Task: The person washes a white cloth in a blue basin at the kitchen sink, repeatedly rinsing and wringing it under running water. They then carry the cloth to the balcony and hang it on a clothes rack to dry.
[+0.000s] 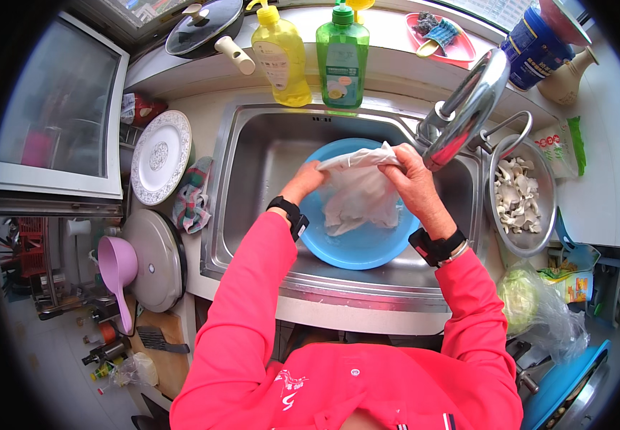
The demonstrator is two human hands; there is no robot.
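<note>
A wet white cloth (pixel 361 193) hangs between my two hands over a blue plastic basin (pixel 358 260). My left hand (pixel 309 180) grips its left edge, the fingertips partly hidden behind the fabric. On the other side, my right hand (pixel 407 172) pinches the gathered upper right edge between thumb and fingers. The cloth's lower part droops into the basin, where some water shows. The basin stands inside a stainless steel sink (pixel 259 156). Above and to the right of my right hand arches a chrome faucet (pixel 468 113); no stream of water is visible from it.
A yellow pump bottle (pixel 283 62) and a green pump bottle (pixel 343 64) stand behind the sink. At right are a metal colander (pixel 550 207) of oyster mushrooms (pixel 516 196) and a bagged cabbage (pixel 519 301). A patterned plate (pixel 160 156) and checkered cloth (pixel 194 196) are at left.
</note>
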